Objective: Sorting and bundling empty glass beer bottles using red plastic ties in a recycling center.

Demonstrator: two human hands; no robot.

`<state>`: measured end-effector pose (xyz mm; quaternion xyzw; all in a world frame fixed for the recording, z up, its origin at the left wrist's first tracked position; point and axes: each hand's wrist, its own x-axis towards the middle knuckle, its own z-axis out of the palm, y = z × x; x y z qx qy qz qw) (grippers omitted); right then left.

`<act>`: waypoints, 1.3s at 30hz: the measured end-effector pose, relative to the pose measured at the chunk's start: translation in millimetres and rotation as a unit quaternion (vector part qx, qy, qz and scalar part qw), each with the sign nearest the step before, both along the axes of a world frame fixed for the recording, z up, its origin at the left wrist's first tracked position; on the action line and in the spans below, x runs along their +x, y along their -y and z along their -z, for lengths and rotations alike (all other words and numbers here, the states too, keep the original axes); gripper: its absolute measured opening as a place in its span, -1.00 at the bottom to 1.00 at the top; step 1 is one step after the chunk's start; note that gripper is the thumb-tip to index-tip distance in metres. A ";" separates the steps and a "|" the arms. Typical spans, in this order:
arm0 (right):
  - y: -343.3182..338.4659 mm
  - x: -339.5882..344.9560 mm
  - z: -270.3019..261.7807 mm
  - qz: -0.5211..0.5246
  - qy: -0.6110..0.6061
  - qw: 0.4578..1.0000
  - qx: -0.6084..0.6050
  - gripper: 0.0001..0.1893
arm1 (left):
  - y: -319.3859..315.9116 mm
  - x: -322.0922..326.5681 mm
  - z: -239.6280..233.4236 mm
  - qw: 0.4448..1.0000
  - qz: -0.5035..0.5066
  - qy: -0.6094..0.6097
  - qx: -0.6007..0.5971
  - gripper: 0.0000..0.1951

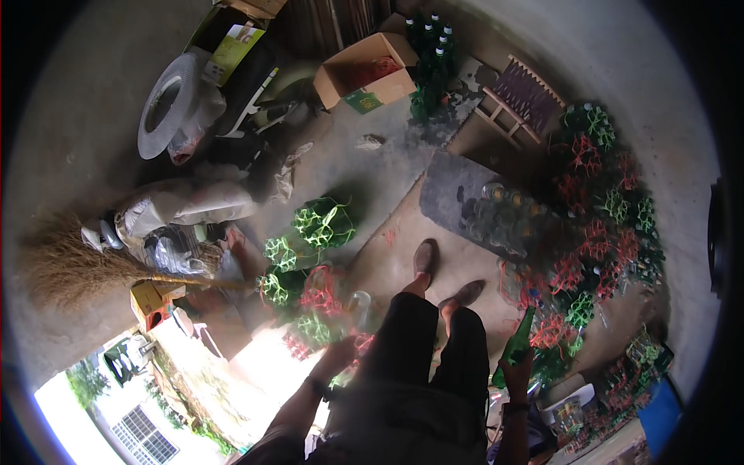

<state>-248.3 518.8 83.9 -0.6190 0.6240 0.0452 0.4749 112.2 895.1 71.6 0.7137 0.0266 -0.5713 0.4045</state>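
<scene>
A green glass bottle point(516, 347) is gripped in my right hand point(516, 372), neck pointing away from me. On the left, my left hand point(339, 356) is lowered beside red plastic twine point(364, 343) on a bottle bundle; blur and glare hide its fingers and whether it holds anything. Ahead of that hand stand bundles of bottles netted in green twine point(323, 224) and red twine point(321, 289). A clear bottle or jar point(360, 305) is next to them. To my right, several more netted bottle bundles point(567, 273) crowd the floor.
A dark slab point(442, 192) bears a group of clear bottles point(500, 212). Beyond are a low woven stool point(520, 99), loose green bottles point(433, 64) and an open cardboard box point(367, 72) with red twine. A straw broom point(75, 258) and sacks point(186, 203) lie left, near a bright doorway.
</scene>
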 end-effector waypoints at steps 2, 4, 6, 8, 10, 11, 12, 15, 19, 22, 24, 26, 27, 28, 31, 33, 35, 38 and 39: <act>16.3 14.2 -14.1 0.018 0.060 0.998 0.017 -0.26 | 13.4 -1.1 -3.7 0.997 -0.048 -0.049 0.023 -0.78; 29.2 40.3 -35.7 0.021 0.072 0.997 0.012 -0.25 | 23.1 4.3 -13.4 0.994 -0.077 -0.070 0.031 -0.77; 40.3 65.9 -57.8 0.025 0.097 0.995 0.000 -0.22 | 28.3 9.1 -22.2 0.990 -0.104 -0.088 0.039 -0.77; 48.8 94.6 -74.7 0.059 0.152 0.986 0.019 -0.24 | 30.9 14.8 -24.5 0.998 -0.022 -0.035 0.047 -0.77; 55.6 117.7 -93.5 0.107 0.216 0.969 0.056 -0.24 | 32.4 19.3 -27.2 0.998 0.000 -0.028 0.056 -0.78; 58.6 127.0 -95.0 0.105 0.217 0.969 0.057 -0.24 | 34.1 20.9 -27.5 0.997 0.024 -0.022 0.063 -0.79; 61.8 136.2 -96.5 0.124 0.258 0.954 0.085 -0.24 | 34.2 21.2 -27.8 0.997 0.021 -0.020 0.065 -0.79; 65.2 172.8 -106.7 0.198 0.339 0.906 0.159 -0.37 | 27.1 20.1 -25.1 0.991 -0.084 -0.074 0.080 -0.78; 85.8 216.2 -125.3 0.131 0.413 0.883 0.179 -0.53 | 49.6 25.5 -56.8 0.991 -0.063 -0.098 0.070 -0.62; 99.0 235.6 -140.5 -0.065 0.343 0.935 0.066 -0.72 | 85.8 30.2 -88.1 0.944 0.223 0.100 0.222 -0.76; 110.2 250.4 -148.0 0.038 0.391 0.905 0.160 -0.76 | 77.3 21.9 -81.4 0.974 0.090 0.060 0.198 -0.77; 122.3 266.7 -139.2 0.142 0.338 0.903 0.225 -0.83 | 74.0 18.3 -68.4 0.983 -0.012 0.041 0.179 -0.77; 120.1 272.8 -132.7 0.138 0.338 0.902 0.232 -0.83 | 55.3 18.2 -54.4 0.982 -0.018 0.042 0.185 -0.77; 115.0 278.6 -128.1 0.128 0.319 0.924 0.169 -0.81 | 20.3 15.9 -32.7 0.991 -0.080 0.010 0.110 -0.78; 113.9 291.2 -114.1 0.089 0.258 0.958 0.092 -0.79 | 11.3 21.2 -9.1 0.995 -0.067 -0.015 0.078 -0.75; 112.5 278.7 -83.3 -0.182 0.153 0.956 -0.172 -0.74 | 37.0 43.4 -5.0 0.993 0.012 0.001 0.119 -0.70; 108.8 264.8 -69.2 -0.131 0.165 0.977 -0.038 -0.68 | 62.9 66.2 -19.5 0.988 0.037 -0.021 0.146 -0.69; 99.5 304.8 -70.6 -0.062 0.152 0.983 0.077 -0.69 | -18.6 84.0 14.2 0.995 0.063 0.013 0.073 -0.70; 94.1 316.8 -77.1 -0.061 0.152 0.984 0.076 -0.69 | -21.9 91.1 13.8 1.000 0.016 -0.004 0.008 -0.71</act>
